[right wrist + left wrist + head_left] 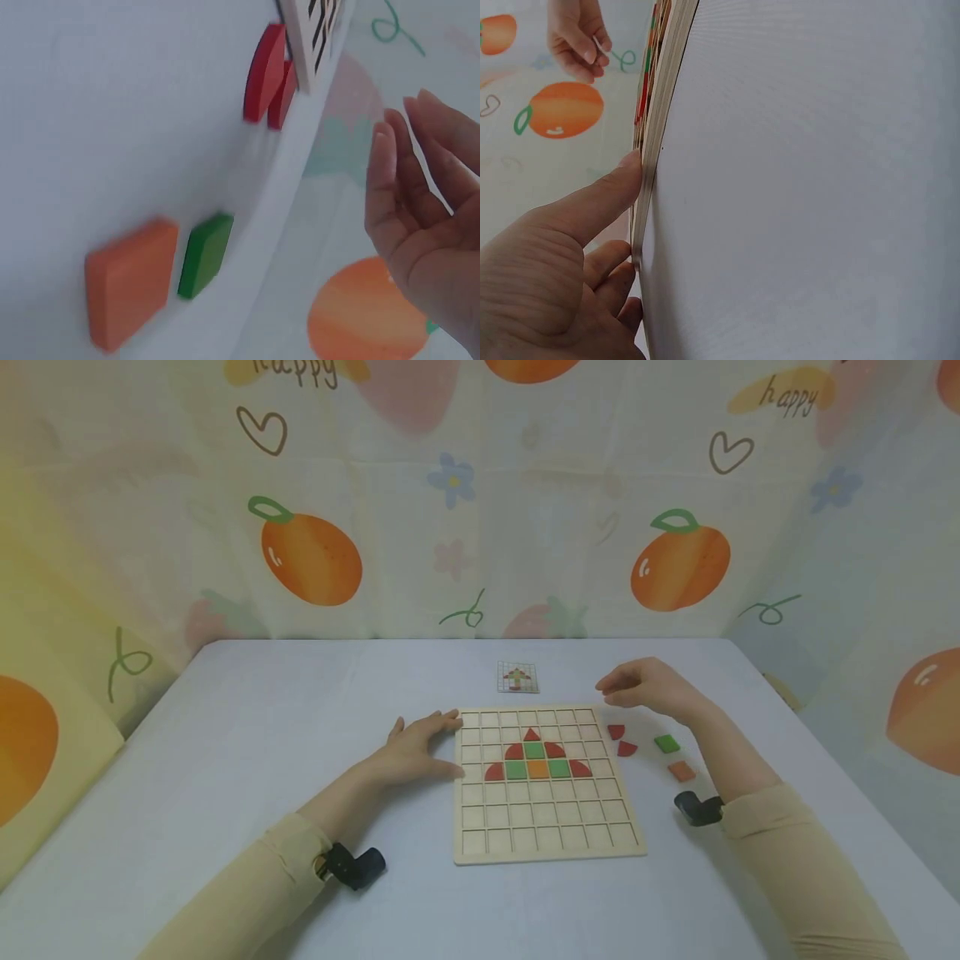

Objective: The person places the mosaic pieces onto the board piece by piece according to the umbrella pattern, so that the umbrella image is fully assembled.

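Observation:
A square wooden grid board (pixel 551 837) lies on the table. On it sit a red triangle (pixel 530 736), red quarter-circle pieces (pixel 495 772), green squares (pixel 533 750) and an orange square (pixel 538 768). My left hand (pixel 412 747) rests spread against the board's left edge, thumb and fingertips touching it. Above the board's far right corner, my right hand (pixel 652 685) hovers with loosely bent fingers. In the right wrist view, no piece shows between the thumb and fingers of that hand (pixel 427 202).
Right of the board lie two loose red quarter-circles (pixel 616 732), a green square (pixel 667 743) and an orange square (pixel 682 771). Behind the board is a small pattern card (pixel 517 677). A printed cloth (pixel 487 527) hangs behind the white table (pixel 300 693).

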Demonstrator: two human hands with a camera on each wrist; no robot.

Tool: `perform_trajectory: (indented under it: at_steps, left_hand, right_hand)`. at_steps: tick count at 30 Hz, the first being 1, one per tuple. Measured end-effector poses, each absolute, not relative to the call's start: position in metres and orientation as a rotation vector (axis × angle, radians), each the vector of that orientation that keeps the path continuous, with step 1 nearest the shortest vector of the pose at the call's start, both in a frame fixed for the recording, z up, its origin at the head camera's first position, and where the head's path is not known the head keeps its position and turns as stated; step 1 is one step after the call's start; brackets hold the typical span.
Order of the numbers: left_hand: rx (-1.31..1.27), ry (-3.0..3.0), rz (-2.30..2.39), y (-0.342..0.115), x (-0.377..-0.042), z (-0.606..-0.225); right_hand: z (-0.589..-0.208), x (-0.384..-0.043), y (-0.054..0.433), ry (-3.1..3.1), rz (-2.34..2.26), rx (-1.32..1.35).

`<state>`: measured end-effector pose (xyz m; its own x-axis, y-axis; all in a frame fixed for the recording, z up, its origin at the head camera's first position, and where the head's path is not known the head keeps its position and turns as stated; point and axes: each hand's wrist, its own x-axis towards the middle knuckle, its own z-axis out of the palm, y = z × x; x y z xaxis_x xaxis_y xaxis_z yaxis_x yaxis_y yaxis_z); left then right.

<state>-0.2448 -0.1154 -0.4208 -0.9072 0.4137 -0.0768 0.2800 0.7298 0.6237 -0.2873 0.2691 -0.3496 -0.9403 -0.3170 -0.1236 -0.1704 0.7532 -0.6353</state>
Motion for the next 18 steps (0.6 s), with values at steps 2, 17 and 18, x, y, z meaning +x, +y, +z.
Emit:
perform_trajectory:
  at_steps: [2,17,18]
  left_hand:
    - [0.561,2.724,0.933,-0.115,-0.245,-0.421]
    - [0.553,2.726,0.932,-0.113,-0.243,-0.418]
    - [0.55,2.726,0.933,-0.113,-0.242,-0.418]
  right_hand:
    - [-0.351,-0.288,0.279,2.719,-0.917,-0.355]
    - [-0.366,-0.283,0.341,2.626,-0.689,-0.228]
    - [-0.367,-0.283,0.344,2.621,-0.687,-0.217]
